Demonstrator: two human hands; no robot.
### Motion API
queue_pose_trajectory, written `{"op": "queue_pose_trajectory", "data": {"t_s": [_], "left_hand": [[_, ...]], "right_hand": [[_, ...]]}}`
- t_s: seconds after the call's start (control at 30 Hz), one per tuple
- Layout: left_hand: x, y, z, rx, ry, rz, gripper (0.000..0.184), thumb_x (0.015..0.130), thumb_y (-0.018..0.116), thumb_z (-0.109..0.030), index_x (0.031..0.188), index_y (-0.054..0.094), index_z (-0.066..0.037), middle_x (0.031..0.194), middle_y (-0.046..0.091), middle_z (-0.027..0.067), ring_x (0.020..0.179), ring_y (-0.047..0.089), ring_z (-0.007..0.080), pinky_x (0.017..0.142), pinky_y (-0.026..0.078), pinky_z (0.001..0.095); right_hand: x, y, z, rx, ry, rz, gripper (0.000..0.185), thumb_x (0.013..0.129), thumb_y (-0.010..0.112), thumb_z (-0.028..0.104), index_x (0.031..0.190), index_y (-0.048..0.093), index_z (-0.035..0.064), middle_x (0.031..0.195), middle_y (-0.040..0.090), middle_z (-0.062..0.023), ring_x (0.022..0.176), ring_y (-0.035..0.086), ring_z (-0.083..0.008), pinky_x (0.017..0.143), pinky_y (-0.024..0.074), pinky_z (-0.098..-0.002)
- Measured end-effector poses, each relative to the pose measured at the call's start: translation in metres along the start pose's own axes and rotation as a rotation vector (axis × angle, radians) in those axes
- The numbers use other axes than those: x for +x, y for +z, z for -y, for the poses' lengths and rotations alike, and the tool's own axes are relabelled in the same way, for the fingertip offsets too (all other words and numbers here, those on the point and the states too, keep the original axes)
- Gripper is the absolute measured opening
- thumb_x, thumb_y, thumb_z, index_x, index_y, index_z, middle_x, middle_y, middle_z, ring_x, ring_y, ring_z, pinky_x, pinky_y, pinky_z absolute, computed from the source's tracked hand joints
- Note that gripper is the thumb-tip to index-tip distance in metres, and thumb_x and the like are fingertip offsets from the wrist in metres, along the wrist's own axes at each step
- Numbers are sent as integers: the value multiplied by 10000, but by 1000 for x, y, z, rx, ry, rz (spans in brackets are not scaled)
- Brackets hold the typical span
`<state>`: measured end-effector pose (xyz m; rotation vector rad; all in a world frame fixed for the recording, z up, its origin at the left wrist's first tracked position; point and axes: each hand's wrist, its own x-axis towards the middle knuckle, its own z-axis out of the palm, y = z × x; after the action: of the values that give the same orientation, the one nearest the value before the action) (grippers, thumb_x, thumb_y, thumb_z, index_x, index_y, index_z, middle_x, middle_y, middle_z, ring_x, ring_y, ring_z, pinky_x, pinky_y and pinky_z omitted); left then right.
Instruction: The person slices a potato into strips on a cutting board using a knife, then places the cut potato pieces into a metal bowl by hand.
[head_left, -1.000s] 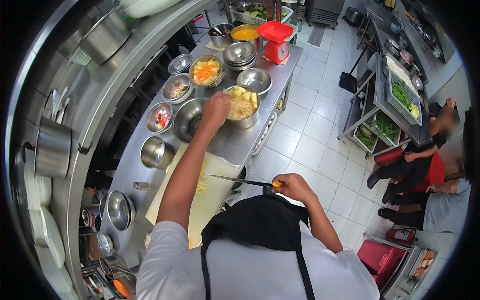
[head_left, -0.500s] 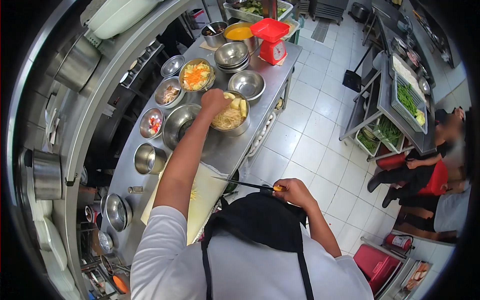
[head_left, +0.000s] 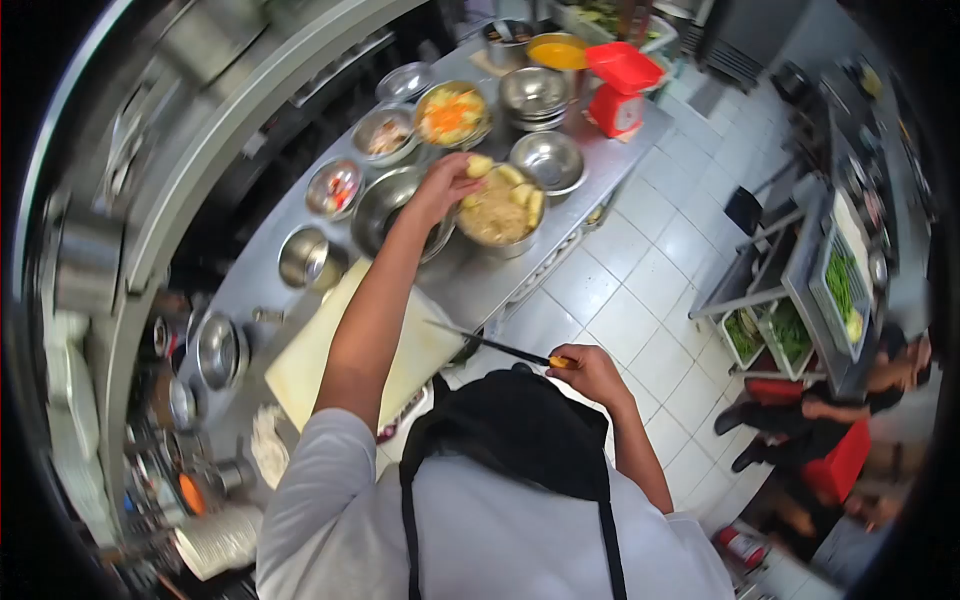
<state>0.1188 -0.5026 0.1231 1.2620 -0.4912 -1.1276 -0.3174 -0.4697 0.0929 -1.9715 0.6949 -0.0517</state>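
My left hand (head_left: 447, 190) reaches over the far side of the table with its fingers closed on a pale yellow peeled potato (head_left: 480, 166). Just under it is a metal pot (head_left: 500, 247) holding thin pale strips and more yellow pieces (head_left: 521, 193) along its rim. At the near edge, my right hand (head_left: 592, 373) grips a knife (head_left: 500, 347) by its orange handle, the dark blade pointing left. Between my arms, partly hidden by my left forearm, lies a pale cutting board (head_left: 415, 335).
Beside the pot stand a large steel bowl (head_left: 372, 215), a bowl of shredded vegetables (head_left: 452, 115), stacked steel bowls (head_left: 532, 92) and a red scale (head_left: 617, 108). A steel cup (head_left: 308, 258) sits left. Across the tiled floor, a person (head_left: 800, 420) is beside a shelf with green vegetables.
My view has turned, shifting the table in the frame. My left hand has come up from the pot with a potato in its fingers. The knife stays in my right hand.
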Motion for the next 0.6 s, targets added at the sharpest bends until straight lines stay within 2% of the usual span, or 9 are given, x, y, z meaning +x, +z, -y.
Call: {"op": "queue_pose_trajectory", "data": {"t_s": [0.03,0.1,0.23,0.27,0.3,0.33,0.47,0.53,0.6], "left_hand": [[-15,-2,-6,-183,-31,45,421,1001,581,-174,1389,586,-11,1306,663,141,1170,693,267,1037,571,355],[-39,-21,-3,-312,63,164,422,989,577,-105,1383,573,44,1308,655,170,1182,686,278,1058,559,351],[-129,-60,-15,-342,211,70,430,1015,581,-79,1411,547,86,1314,648,200,1210,669,299,1076,554,364],[-155,-73,-16,-290,256,-4,432,1034,583,-103,1420,547,89,1338,642,211,1231,660,304,1099,543,371],[-187,-82,-19,-273,272,-128,400,1021,575,-61,1406,589,49,1313,667,208,1179,694,317,1113,536,388],[-219,-95,-19,-153,277,-269,387,1021,589,-63,1396,603,29,1313,671,186,1171,701,297,1081,553,379],[-331,-169,35,251,239,-831,371,987,716,-160,1326,668,-16,1217,728,97,1061,715,176,914,569,311],[-378,-190,79,368,231,-1084,362,930,795,-153,1252,706,-13,1132,754,70,953,714,134,843,564,284],[-414,-201,130,452,251,-1148,353,898,824,-124,1218,721,-15,1087,763,53,895,714,122,810,565,271]], "right_hand": [[0,3,-6,12,-15,3,260,863,830,238,1042,753,65,887,744,-163,801,716,-338,744,546,-408],[3,5,-9,69,-2,20,273,846,854,177,1047,745,28,866,750,-155,756,720,-257,723,546,-360],[9,14,-19,121,68,97,243,877,848,140,1049,734,12,826,743,-125,747,692,-173,719,531,-325],[12,16,-20,126,93,125,242,878,848,137,1049,733,10,824,740,-120,748,688,-167,721,530,-325],[17,17,-20,130,116,149,242,878,848,134,1049,731,8,822,738,-116,749,683,-161,722,529,-324],[21,21,-19,100,95,172,246,885,840,142,1057,728,7,838,737,-133,759,692,-194,732,532,-335],[44,36,30,-114,-149,298,249,893,820,178,1070,724,33,903,743,-172,829,723,-314,758,552,-397],[57,53,56,-212,-321,362,233,906,794,210,1057,714,53,924,737,-186,875,716,-382,774,555,-443],[70,78,74,-302,-432,439,217,918,766,239,1030,695,68,924,730,-185,904,702,-405,791,545,-476]]}}
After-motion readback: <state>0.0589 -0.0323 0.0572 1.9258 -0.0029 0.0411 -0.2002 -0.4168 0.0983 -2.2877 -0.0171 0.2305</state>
